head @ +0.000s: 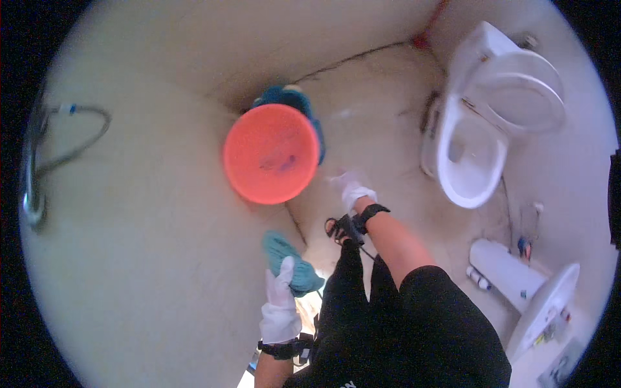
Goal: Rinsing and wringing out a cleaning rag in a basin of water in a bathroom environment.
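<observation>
My left hand (280, 296), in a white glove, grips a ribbed teal cloth (291, 264) with the thumb laid across it. The cloth hangs beside the pale wall, below a red plastic basin (271, 150). Small dark marks show inside the basin. Just right of its rim is my right hand (350, 186), also in a white glove and blurred. Its fingers look spread, and I see nothing in them. A blue plastic object (310, 109) lies partly hidden behind the basin.
At the right stands a white toilet (470, 160) with its lid raised. A white pedestal washbasin (543, 305) is at the lower right, with a white bottle (479, 279) beside its pedestal. A shower hose (99, 131) hangs on the left wall. My sandalled foot (343, 230) is below my right hand.
</observation>
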The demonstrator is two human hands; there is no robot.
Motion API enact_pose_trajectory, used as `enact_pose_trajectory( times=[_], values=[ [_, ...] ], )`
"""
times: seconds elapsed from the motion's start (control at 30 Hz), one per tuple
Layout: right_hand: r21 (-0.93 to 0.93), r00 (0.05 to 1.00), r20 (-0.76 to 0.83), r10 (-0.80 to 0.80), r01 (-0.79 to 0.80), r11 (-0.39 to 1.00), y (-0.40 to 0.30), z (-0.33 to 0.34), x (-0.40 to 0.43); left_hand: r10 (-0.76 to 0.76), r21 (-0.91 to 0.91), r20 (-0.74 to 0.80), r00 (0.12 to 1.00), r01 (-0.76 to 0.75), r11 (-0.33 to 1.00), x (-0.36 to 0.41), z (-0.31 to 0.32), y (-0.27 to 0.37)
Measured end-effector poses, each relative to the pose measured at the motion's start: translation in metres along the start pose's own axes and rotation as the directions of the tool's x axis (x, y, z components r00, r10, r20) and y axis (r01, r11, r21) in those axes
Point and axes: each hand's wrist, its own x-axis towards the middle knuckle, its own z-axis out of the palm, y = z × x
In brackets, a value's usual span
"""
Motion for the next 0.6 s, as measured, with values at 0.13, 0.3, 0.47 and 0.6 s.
enact_pose_trajectory(
  times=[0.13, 0.3, 0.47, 0.6],
  values=[
    [0.761, 0.943, 0.298, -0.145, -0.144, 0.633, -0.028, 0.009, -0.065, 0.038, -0.020, 0.085, 0.996, -0.037, 0.999, 0.008, -0.039, -0.033],
    [0.885, 0.803, 0.445, -0.397, -0.327, 0.332, -0.090, -0.005, -0.182, 0.110, 0.097, 0.187, 0.976, -0.130, 0.987, -0.003, -0.020, -0.018],
    [0.915, 0.928, 0.077, -0.364, 0.079, 0.396, -0.111, -0.043, -0.284, 0.059, 0.334, 0.387, 0.920, -0.199, 0.921, -0.049, 0.008, 0.005],
    [0.715, 0.990, -0.048, -0.132, 0.126, 0.687, -0.091, -0.063, -0.334, 0.038, 0.428, 0.607, 0.794, -0.366, 0.827, -0.106, 0.072, 0.016]
  ],
)
